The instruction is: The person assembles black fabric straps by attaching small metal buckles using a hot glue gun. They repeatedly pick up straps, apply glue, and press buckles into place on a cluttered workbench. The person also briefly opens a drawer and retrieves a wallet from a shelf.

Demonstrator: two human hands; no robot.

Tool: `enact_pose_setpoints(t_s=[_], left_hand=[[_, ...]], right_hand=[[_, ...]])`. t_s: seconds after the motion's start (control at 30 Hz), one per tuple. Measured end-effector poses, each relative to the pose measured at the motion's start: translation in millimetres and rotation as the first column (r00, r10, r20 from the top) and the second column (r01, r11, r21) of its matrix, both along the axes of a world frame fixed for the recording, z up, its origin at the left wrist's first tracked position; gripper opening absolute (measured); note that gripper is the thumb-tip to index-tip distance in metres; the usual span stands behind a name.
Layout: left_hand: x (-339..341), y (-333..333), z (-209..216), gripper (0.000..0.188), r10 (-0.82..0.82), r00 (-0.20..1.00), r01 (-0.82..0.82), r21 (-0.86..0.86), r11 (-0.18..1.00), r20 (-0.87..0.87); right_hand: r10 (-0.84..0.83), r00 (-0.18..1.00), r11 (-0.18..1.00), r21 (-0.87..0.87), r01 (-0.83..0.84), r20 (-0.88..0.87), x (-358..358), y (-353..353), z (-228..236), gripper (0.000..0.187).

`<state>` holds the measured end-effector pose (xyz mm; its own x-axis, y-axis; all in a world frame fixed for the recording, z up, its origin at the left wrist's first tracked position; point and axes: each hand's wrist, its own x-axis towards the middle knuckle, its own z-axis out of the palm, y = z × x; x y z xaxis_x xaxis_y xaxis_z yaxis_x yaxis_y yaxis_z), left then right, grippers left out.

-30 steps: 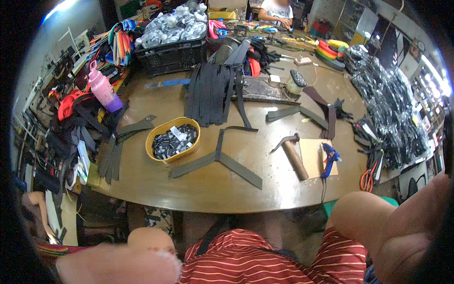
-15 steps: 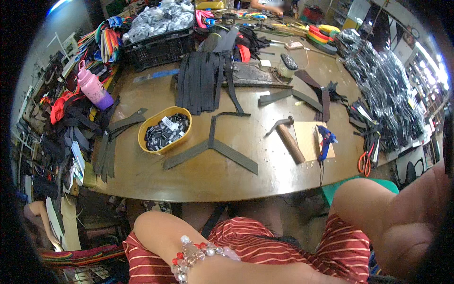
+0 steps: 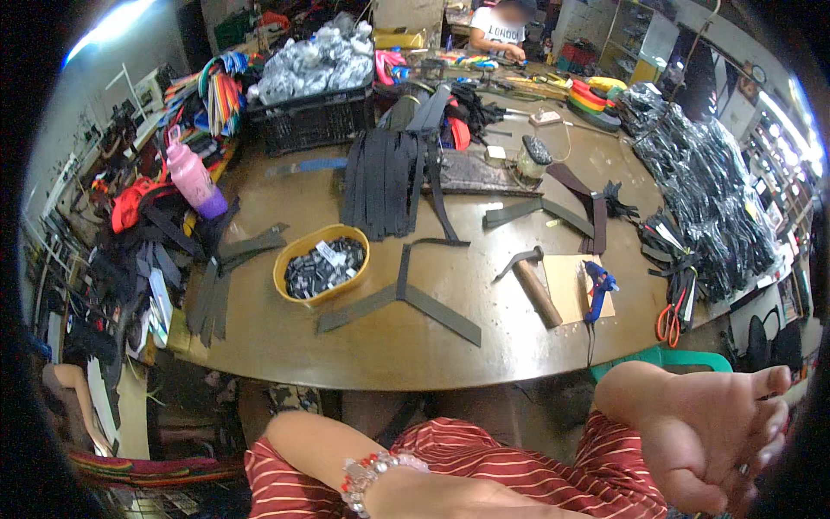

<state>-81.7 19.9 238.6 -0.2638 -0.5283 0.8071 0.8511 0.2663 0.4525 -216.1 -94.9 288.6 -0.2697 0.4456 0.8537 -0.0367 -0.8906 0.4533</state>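
Observation:
My right hand (image 3: 705,437) is raised off the table at the lower right, palm showing, fingers apart and slightly bent, a ring on one; it holds nothing. Beneath my left wrist's beaded bracelet (image 3: 373,474), my left hand (image 3: 462,502) lies low over my striped lap, its fingers cut off by the lower edge. Neither hand touches the table. Nearest on it are a Y-shaped grey strap piece (image 3: 439,317), a wooden-handled hammer (image 3: 538,294) and a blue tool with a dark cord (image 3: 596,292) on a tan board (image 3: 566,275).
A yellow tub (image 3: 363,264) holds small black parts. Black straps (image 3: 385,186) hang in a bundle behind it. Red-handled scissors (image 3: 669,324) lie at the right edge, beside plastic-wrapped bundles (image 3: 705,199). A black crate (image 3: 316,125) stands far left; another person (image 3: 501,35) sits opposite.
My right hand has dropped away from the camera and its fingers have come into view. The view has tilted up, showing more of the person opposite. Things on the table keep their places.

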Motion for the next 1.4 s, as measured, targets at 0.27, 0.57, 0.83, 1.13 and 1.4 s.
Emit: enact_pose_setpoints(t_s=[0.27, 0.57, 0.83, 1.13, 1.4], left_hand=[[59, -2, -20, 0.083, 0.155, 0.758, 0.057, -0.3, 0.952, 0.634], [44, 22, -18, 0.076, 0.231, 0.921, -0.187, -0.165, 0.968, 0.314], [44, 22, -22, 0.069, 0.272, 0.921, -0.238, -0.152, 0.959, 0.278], [74, 12, -25, 0.063, 0.347, 0.774, -0.222, -0.286, 0.932, 0.529], [70, 43, -23, 0.057, 0.494, 0.841, -0.464, -0.177, 0.868, 0.222]], right_hand=[[0.674, 0.477, 0.738, 0.533, -0.414, -0.563, 12, 33, -14, 0.029], [0.745, 0.372, 0.613, 0.348, -0.709, -0.553, 51, 60, -13, 0.023], [0.665, 0.356, 0.706, 0.398, -0.586, -0.656, 56, 48, -57, 0.025], [-0.133, 0.547, 0.608, 0.367, 0.704, -0.827, 49, -90, -241, 0.035], [-0.057, 0.518, 0.196, 0.499, 0.844, -0.853, 17, -123, -309, 0.024]])
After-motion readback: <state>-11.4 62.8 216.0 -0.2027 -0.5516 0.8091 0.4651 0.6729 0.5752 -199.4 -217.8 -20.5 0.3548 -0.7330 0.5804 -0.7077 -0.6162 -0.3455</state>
